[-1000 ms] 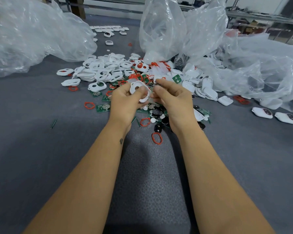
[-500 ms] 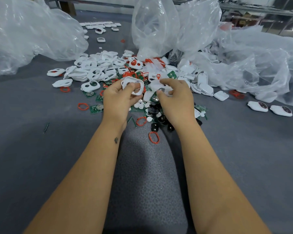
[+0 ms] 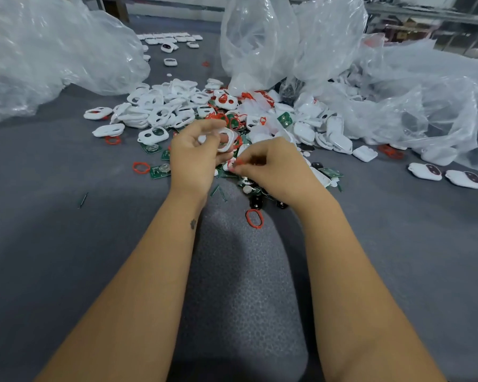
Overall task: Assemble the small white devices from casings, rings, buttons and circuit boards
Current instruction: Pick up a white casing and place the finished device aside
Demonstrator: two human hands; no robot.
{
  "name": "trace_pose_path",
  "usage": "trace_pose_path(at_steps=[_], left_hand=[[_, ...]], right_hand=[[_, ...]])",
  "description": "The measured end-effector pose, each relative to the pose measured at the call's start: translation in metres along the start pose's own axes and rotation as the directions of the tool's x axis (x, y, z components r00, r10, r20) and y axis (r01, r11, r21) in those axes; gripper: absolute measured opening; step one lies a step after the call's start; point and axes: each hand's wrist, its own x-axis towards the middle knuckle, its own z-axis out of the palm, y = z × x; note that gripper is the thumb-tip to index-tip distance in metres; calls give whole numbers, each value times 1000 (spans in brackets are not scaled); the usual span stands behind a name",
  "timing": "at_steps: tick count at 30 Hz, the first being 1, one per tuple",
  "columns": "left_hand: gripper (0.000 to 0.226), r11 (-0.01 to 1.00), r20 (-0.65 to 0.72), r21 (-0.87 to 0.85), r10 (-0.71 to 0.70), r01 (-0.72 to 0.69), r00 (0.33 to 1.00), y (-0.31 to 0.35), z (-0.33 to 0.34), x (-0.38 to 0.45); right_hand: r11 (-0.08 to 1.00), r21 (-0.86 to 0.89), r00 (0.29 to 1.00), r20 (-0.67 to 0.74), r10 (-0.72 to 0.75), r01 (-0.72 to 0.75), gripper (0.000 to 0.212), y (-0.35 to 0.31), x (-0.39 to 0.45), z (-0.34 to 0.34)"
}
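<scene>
My left hand (image 3: 193,155) grips a white casing (image 3: 228,139) with an oval opening, held just above the pile of parts. My right hand (image 3: 273,166) is lower and to the right, its fingertips pinching a thin red ring (image 3: 239,162) over the pile. Behind both hands lies a heap of white casings (image 3: 160,111), red rings and green circuit boards (image 3: 160,170). One red ring (image 3: 254,218) and black buttons (image 3: 256,202) lie near my wrists.
Big clear plastic bags stand at the left (image 3: 47,53), back centre (image 3: 262,42) and right (image 3: 425,106). Two assembled white devices (image 3: 444,175) lie at the right. A row of finished pieces (image 3: 171,40) sits far back on the grey table (image 3: 53,244).
My right hand dropped from beside the casing down to the pile and now pinches a red ring. My left hand tilted the casing and kept holding it.
</scene>
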Motion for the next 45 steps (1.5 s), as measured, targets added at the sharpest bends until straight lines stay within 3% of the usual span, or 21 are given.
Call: trace_pose_path(at_steps=[5,10,16,27,36,41,45], left_hand=[[37,996,115,84,-17,7,993,0,2,-3],[10,989,225,115,62,-90,972,0,7,-9],[21,970,174,147,169,-196,970,-2,7,-9],[34,974,178,124,163,-187,970,-3,9,-9],[18,979,223,48,181,-196,958,-2,5,-7],[18,992,211,12,123,-129,970,-6,3,-3],[15,997,203,-15,74,-72,976,-7,1,-1]], right_hand=[[867,497,967,-237,95,36,18,6,0,-3],[628,777,954,-224,201,50,9,9,3,0],[614,788,964,-194,183,42,19,10,4,3],[547,834,969,-189,158,73,20,13,6,8],[516,855,970,-164,180,49,19,12,6,10],[587,809,977,-128,168,5,29,12,6,7],[746,664,979,-181,92,53,32,13,5,6]])
